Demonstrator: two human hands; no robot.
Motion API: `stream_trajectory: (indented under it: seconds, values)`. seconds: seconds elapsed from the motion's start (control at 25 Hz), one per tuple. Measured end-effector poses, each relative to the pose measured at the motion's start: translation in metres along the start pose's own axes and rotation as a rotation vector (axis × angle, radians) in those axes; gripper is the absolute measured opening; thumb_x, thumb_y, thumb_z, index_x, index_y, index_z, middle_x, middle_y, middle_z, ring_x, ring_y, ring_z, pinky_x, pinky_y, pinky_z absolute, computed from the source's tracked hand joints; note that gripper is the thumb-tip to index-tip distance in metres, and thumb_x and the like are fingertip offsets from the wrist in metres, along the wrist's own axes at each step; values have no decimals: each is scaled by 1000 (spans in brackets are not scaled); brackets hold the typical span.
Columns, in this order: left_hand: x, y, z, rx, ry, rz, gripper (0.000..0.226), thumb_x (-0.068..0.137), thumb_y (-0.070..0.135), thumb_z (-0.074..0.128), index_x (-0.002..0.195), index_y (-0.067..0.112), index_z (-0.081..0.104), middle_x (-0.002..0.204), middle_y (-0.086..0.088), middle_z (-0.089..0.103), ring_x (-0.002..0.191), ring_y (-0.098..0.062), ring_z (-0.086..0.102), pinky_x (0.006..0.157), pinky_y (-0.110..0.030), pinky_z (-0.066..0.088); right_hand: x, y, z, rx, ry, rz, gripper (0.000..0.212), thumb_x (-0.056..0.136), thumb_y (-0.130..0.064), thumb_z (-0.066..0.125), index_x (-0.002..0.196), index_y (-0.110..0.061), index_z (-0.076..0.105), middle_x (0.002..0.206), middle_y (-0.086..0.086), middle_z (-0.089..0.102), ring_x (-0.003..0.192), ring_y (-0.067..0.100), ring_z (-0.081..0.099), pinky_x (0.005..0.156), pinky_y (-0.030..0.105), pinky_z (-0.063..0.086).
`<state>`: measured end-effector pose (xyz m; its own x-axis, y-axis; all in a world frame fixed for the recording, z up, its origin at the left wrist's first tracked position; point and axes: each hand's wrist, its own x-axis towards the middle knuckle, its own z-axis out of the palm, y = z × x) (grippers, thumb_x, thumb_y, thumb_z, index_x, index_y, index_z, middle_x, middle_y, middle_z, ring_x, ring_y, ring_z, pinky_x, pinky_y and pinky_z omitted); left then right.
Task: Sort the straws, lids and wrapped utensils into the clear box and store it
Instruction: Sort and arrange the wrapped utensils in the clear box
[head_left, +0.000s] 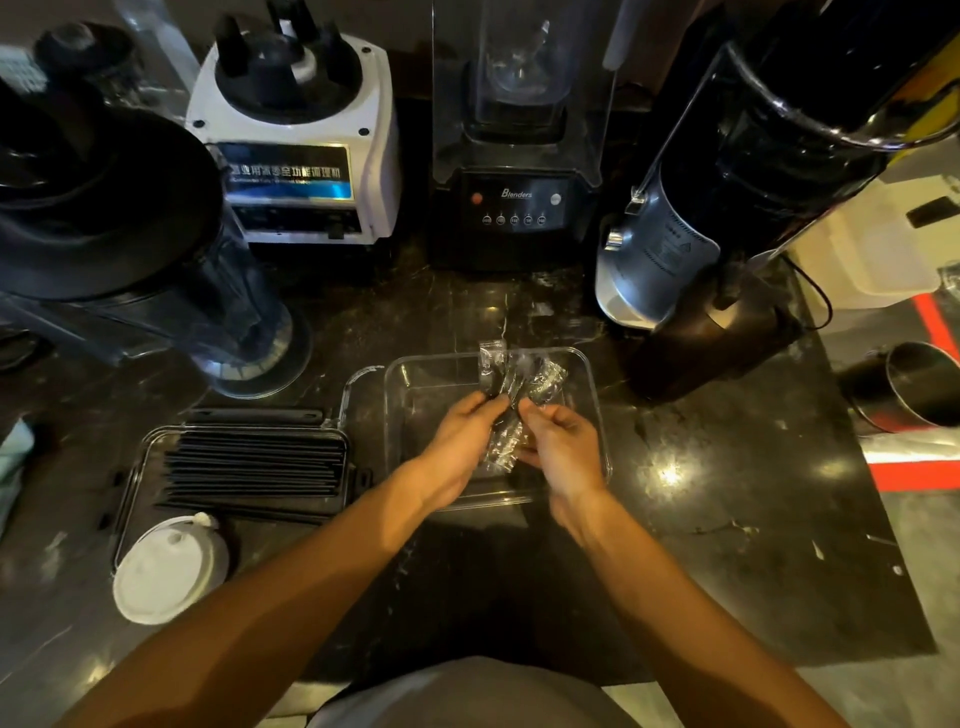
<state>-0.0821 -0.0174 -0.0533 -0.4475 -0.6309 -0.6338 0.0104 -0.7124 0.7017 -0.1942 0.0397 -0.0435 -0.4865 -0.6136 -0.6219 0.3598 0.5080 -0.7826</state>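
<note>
Head view: the left hand and right hand both pinch a bundle of wrapped utensils over the open clear box, apparently gathering them to lie inside; black straws and white lids wait left.

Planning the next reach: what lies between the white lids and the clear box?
Black straws on a tray, between lids and box, head view.
</note>
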Motion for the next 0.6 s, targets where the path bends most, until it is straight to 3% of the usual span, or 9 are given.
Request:
stream_trajectory:
  seconds: [0.16,0.28,0.44,0.52,0.6]
  values:
    - [10,12,-12,402,-93,-31,15,97,21,59,104,17,72,93,-1,74,89,-17,66,83,-34,50,5,-9,1,20,-17,166,14,103,-14,61,105,-2,68,72,3,64,58,10,58,54,24,56]
    - [22,23,-15,745,-172,-17,15,98,18,58,105,16,71,99,-2,72,92,-14,65,85,-30,50,11,-12,1,14,-52,297,15,104,-2,55,109,1,68,73,6,65,58,11,61,63,31,64]
    - [34,26,-4,1141,-212,68,37,102,21,58,138,21,53,118,-2,67,101,-15,64,76,-26,47,19,-9,1,76,-29,346,15,104,5,48,110,5,61,79,14,71,61,15,64,67,36,65]
    - [40,23,1,1232,-209,123,33,102,19,54,135,22,49,120,-4,64,95,-17,63,74,-29,49,22,-8,1,87,-18,358,16,105,3,49,110,5,64,82,15,71,61,15,65,66,37,65]
    - [46,19,3,1304,-192,158,20,100,16,53,118,22,59,125,-7,57,104,-22,61,86,-35,51,25,-7,1,60,14,370,16,105,-2,54,110,4,68,75,13,68,54,13,61,59,36,65]
